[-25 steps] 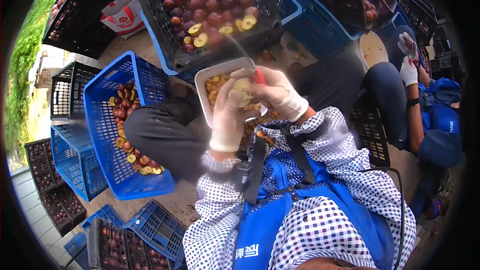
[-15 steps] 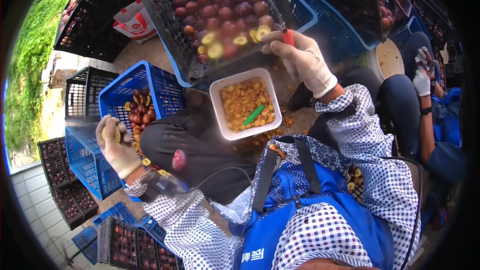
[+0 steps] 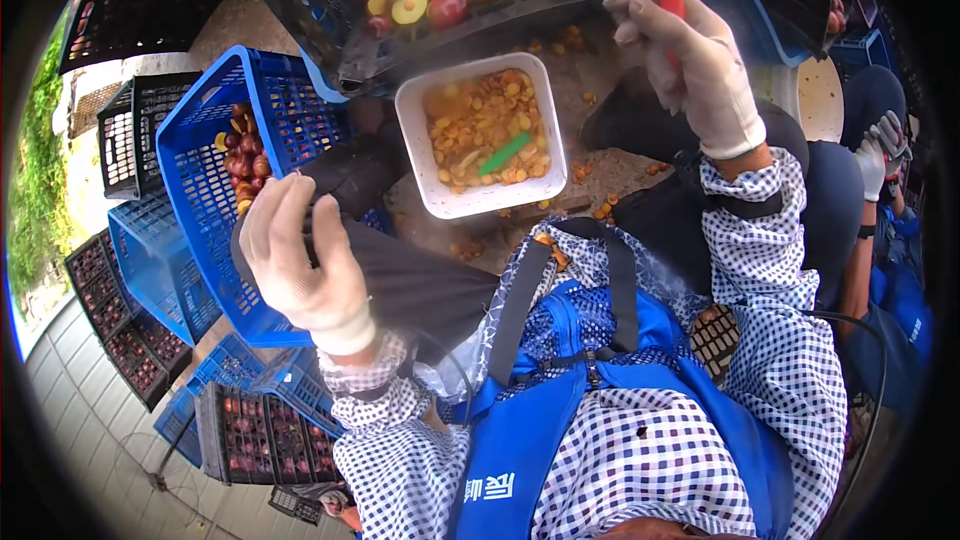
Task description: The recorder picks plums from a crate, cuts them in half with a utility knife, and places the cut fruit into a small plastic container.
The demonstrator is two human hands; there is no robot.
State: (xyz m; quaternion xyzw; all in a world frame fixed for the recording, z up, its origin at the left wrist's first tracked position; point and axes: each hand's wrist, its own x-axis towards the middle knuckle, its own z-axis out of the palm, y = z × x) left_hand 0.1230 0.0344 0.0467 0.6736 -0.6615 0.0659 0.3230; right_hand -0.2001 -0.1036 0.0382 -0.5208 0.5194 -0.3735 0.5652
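My left hand (image 3: 308,265), in a white glove, hangs over my leg beside the blue crate (image 3: 255,325); its fingers are apart and hold nothing visible. In that crate lie dark red plums (image 3: 246,165), some cut to yellow flesh. My gloved right hand (image 3: 705,75) is raised at the right, closed around a red-handled tool (image 3: 670,2) with a metal tip. Ahead, whole plums and cut plum halves (image 3: 409,7) fill a black crate (image 3: 440,60). Between my knees stands a white tub (image 3: 407,130) of small orange-yellow pieces, with a green object (image 3: 505,154) on top.
At the right sits another person, whose gloved hands (image 3: 878,155) show. Near them is a round pale lid or bucket top (image 3: 820,105). More crates, blue (image 3: 165,260) and black (image 3: 265,430), stand at the left. Orange scraps (image 3: 607,206) lie on the ground around the tub.
My left hand has let go of the cut plum piece and moved right and nearer. My right hand has moved right with the tool. The whole plum over my leg is out of sight.
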